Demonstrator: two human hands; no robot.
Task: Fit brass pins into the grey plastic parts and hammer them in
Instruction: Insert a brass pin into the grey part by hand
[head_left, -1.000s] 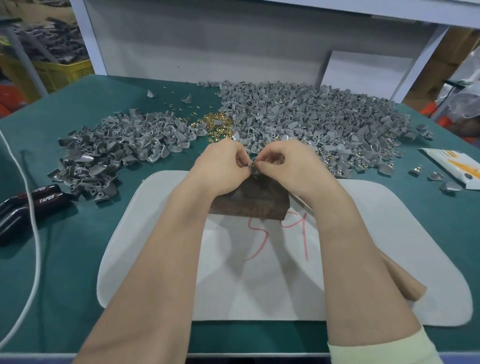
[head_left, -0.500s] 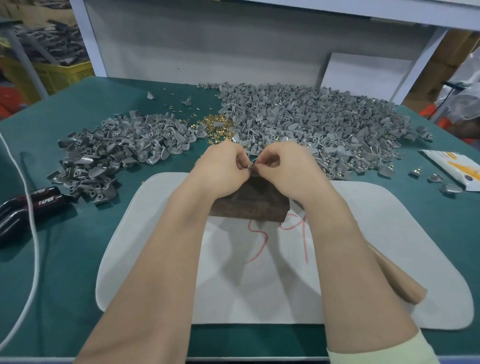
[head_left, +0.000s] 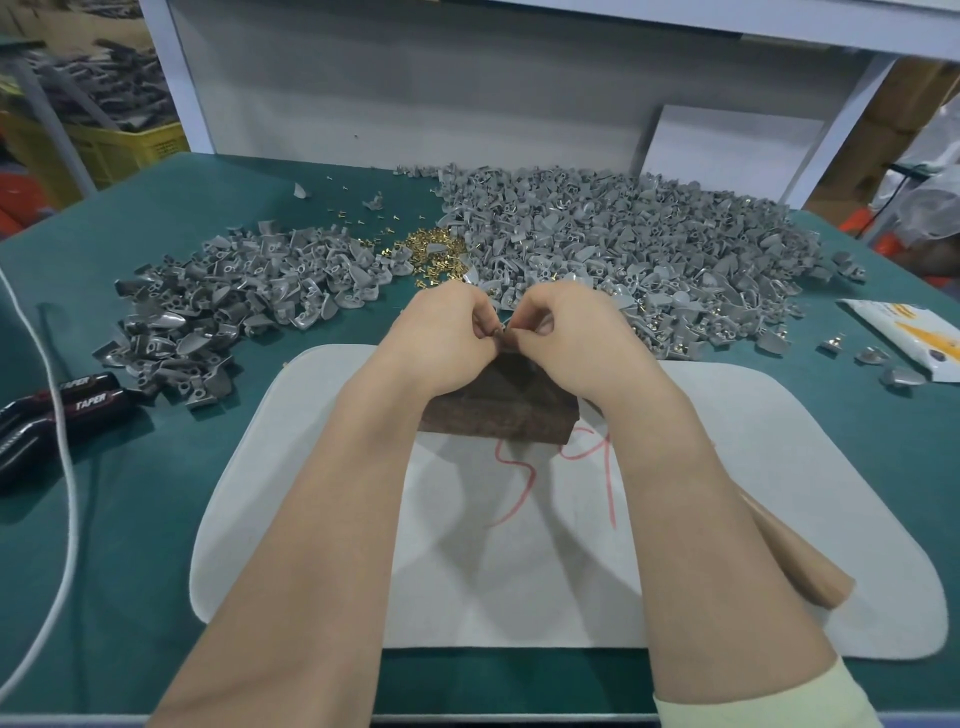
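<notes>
Left hand: we see the left hand over the far edge of the wooden block, with its fingers curled inward.
Left grip: grasping. The fingertips pinch a small grey part that sits between the two hands.
Right hand: the right hand is just beside the left one and touches it at the fingertips.
Right grip: also grasping. Its bent thumb and forefinger pinch the same grey part from the right side.
Grey part: it is held just above the block, near the far edge. The fingers hide most of it, so we cannot tell if a pin is inside.
Wooden block: the dark brown wooden block lies on the far middle of the mat, partly under both wrists.
Mat: a white mat with round corners lies on the green tabletop. We see red marks on it just near the block.
Brass pins: a small heap of brass pins lies far of the hands, between the two grey piles, with some loose pins farther away.
Left pile: a smaller pile of grey parts is at the far left.
Right pile: a larger pile of grey parts is at the far right.
Handle: a tan wooden handle lies on the mat at the right. It passes under the right forearm and its other end is hidden.
Tool: black and red tool handles marked TAPER lie at the left edge, and a white cable crosses them.
Packet: a white and orange packet lies at the right edge, with a few single grey pieces beside it.
</notes>
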